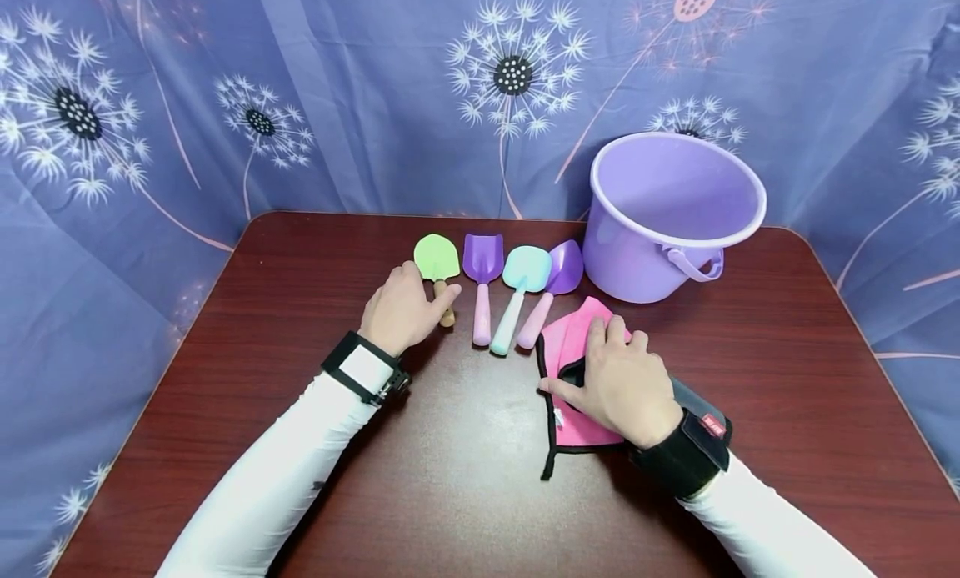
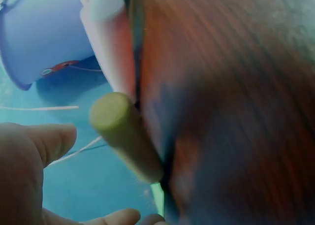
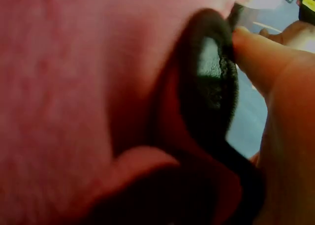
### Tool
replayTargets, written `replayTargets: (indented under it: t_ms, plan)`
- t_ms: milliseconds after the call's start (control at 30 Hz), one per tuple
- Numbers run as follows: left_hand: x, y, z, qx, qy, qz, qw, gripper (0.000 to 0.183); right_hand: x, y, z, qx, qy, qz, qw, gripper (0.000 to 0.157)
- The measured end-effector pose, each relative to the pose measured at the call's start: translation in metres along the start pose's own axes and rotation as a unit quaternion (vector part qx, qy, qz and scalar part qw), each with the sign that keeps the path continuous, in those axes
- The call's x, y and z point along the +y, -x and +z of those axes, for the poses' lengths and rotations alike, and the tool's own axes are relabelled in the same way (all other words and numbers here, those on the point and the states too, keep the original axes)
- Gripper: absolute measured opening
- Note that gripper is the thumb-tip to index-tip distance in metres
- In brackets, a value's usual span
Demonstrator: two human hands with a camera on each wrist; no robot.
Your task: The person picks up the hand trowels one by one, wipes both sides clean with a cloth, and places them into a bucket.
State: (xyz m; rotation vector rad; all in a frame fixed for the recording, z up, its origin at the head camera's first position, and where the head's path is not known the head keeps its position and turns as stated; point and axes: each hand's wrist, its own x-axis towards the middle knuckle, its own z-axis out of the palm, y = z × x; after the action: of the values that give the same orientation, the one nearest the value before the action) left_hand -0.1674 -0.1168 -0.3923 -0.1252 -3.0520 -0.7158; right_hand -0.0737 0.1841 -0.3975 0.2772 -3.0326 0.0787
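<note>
Reddish-brown table (image 1: 450, 495) before a blue flowered curtain (image 1: 375, 103).
Left hand (image 1: 401, 307), thumb and fingers apart, at the green trowel (image 1: 435, 257); purple trowel (image 1: 483, 257); mint trowel (image 1: 527, 268), overlapping another purple one; right hand (image 1: 626, 386), thumb spread, partly hiding a pink bag (image 1: 588, 432), any pinch unclear; bucket (image 1: 630, 261) behind.
</note>
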Motion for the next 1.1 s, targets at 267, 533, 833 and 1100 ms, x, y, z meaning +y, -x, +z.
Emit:
replayTargets:
  t_ms: [267,533,833,1100]
  plan:
    - [0.002,-0.016,0.013,-0.045,-0.022,-0.036,0.9981,0.074,0.003,-0.007,0.006,-0.037,0.0,0.009,0.999,0.107]
    - [0.001,-0.022,0.017,-0.061,-0.031,-0.05,0.9964,0.059,0.006,-0.011,0.008,-0.046,-0.01,0.005,0.999,0.096]
    - [-0.022,-0.036,0.033,-0.047,0.003,-0.024,0.9986,0.024,0.014,-0.008,0.004,-0.023,-0.033,-0.016,0.999,0.066]
    - [-0.018,-0.027,0.025,-0.035,0.002,-0.017,0.9992,0.036,0.023,-0.007,0.0,-0.009,-0.067,-0.051,0.996,0.056]
